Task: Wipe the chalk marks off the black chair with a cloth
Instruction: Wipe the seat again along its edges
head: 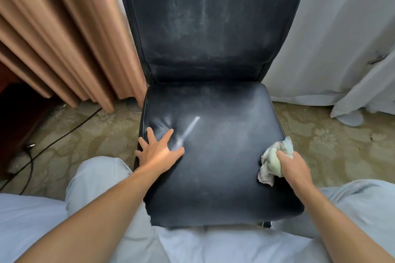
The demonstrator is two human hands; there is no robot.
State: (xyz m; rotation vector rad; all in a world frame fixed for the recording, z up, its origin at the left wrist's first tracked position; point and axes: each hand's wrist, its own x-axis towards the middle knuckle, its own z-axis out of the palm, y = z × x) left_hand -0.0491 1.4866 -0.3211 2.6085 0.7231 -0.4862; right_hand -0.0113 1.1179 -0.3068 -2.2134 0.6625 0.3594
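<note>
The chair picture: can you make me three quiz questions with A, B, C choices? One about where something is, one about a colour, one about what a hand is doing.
1. Where is the cloth?
A. at the seat's right edge
B. on the backrest
C. on the floor

2. What colour is the curtain to the left of the chair?
A. green
B. tan-brown
C. red

3. What is the left hand doing?
A. gripping the cloth
B. hanging in the air
C. pressing flat on the seat, fingers spread

Answers:
1 A, the right hand holds the bunched cloth against the seat's right edge.
2 B, its folds are tan-brown.
3 C, its open palm lies on the seat beside the white chalk streak.
</note>
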